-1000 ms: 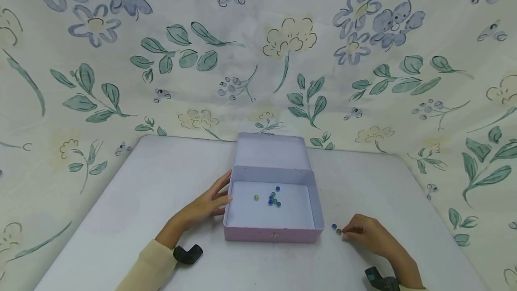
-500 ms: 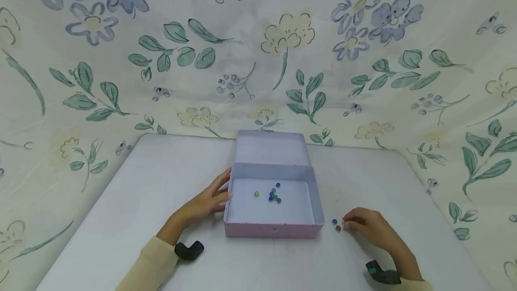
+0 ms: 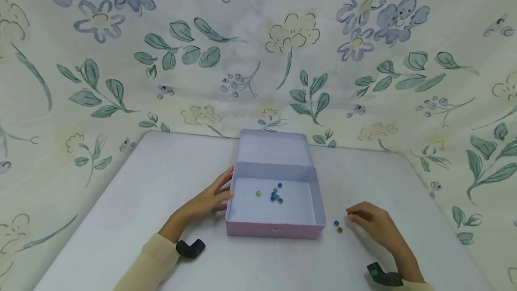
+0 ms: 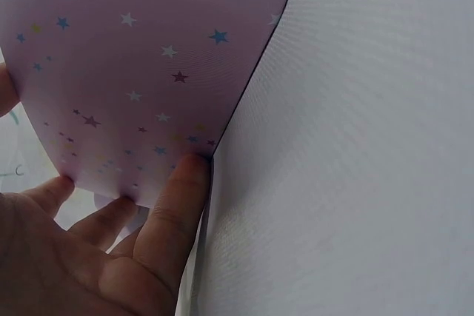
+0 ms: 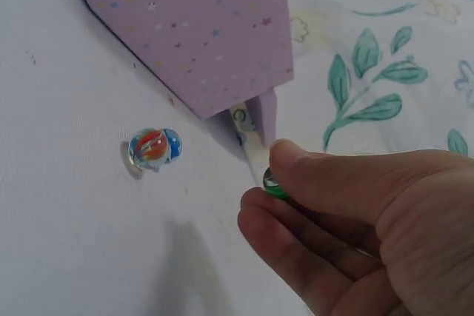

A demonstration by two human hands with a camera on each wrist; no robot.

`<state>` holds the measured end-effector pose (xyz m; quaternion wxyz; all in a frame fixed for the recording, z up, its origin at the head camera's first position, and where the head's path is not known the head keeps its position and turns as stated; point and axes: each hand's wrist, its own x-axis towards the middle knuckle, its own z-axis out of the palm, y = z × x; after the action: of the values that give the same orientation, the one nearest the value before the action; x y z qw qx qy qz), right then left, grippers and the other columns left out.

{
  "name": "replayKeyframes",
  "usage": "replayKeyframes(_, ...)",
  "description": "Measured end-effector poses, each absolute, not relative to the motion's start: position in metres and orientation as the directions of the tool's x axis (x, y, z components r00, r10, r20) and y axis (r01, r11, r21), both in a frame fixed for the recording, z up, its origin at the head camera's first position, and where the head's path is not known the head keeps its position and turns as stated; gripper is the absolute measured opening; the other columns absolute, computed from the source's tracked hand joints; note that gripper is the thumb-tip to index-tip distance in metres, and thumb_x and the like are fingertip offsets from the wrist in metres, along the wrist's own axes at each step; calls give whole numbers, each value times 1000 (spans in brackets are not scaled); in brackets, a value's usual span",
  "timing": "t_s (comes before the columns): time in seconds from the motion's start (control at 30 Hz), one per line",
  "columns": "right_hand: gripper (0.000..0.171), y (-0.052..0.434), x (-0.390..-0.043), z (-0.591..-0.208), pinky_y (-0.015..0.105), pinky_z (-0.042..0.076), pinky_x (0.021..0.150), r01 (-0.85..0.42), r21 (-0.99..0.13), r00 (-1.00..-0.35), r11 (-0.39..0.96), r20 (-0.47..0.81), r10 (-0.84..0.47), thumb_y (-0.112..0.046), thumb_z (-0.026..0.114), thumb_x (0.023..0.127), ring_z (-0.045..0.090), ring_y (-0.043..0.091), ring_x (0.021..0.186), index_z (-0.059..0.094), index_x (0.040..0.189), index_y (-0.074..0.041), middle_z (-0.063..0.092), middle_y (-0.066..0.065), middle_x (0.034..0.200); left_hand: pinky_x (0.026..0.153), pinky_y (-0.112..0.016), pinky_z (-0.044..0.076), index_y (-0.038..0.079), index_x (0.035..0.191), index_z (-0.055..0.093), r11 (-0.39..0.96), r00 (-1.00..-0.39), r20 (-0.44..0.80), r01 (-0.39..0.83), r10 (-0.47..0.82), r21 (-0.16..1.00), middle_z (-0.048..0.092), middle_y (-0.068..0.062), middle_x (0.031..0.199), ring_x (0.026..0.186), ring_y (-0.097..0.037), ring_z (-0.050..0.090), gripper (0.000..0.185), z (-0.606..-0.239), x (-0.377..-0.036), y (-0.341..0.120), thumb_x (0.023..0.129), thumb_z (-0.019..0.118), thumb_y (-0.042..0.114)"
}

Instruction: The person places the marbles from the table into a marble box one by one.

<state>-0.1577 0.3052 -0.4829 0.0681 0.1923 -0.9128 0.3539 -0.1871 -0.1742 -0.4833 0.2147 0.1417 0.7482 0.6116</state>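
The green marble pinched in my right hand looks like clear, glossy glass. The two marbles on the table beside it look glassy too, one with red and blue swirls inside. The table's surface is matt, whitish and finely textured, a little scuffed. My left hand rests against the lilac box, whose smooth wall has a soft sheen and printed stars. Behind hangs a floral cloth, matt and soft. My sleeve is cream knit fabric.
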Motion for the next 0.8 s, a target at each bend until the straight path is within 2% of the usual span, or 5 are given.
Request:
replayKeyframes(0.17,14,304,-163,-479,17,58,77,-420,-655,-907,628,274,-320,-12,73,90,70,5,89,74,104,-8,75,3,99,108,-63,41,43,159,2,226,-868,-156,-52,471,973,-3,-5,170,153,-47,12,73,-486,-188,-173,105,49,29)
replayKeyframes(0.27,15,297,-169,-472,18,58,77,-463,-672,-884,578,305,-354,-9,71,91,71,7,89,73,106,-5,74,8,101,108,-64,41,43,159,3,233,-875,-157,-51,459,971,-2,-5,170,153,-47,13,73,-485,-188,-173,105,50,30)
replayKeyframes(0.53,18,268,-190,-444,17,59,77,-566,-644,-817,515,356,-454,-2,71,90,68,1,87,74,105,-12,73,1,97,109,-63,41,40,160,2,233,-876,-162,-59,455,971,-2,-6,170,153,-47,12,74,-482,-187,-174,105,50,30)
replayKeyframes(0.7,18,251,-206,-429,18,58,81,-600,-635,-781,486,334,-527,1,70,90,69,4,92,73,106,-6,73,4,100,109,-63,41,39,160,1,232,-874,-162,-59,457,971,-3,-7,170,153,-47,12,74,-483,-187,-173,105,50,30)
replayKeyframes(0.8,17,241,-214,-422,19,58,82,-597,-651,-771,468,305,-560,-1,69,91,68,5,92,73,107,-7,72,3,101,109,-63,40,40,160,1,233,-874,-162,-58,458,971,-3,-7,170,153,-47,11,74,-483,-188,-172,105,50,30)
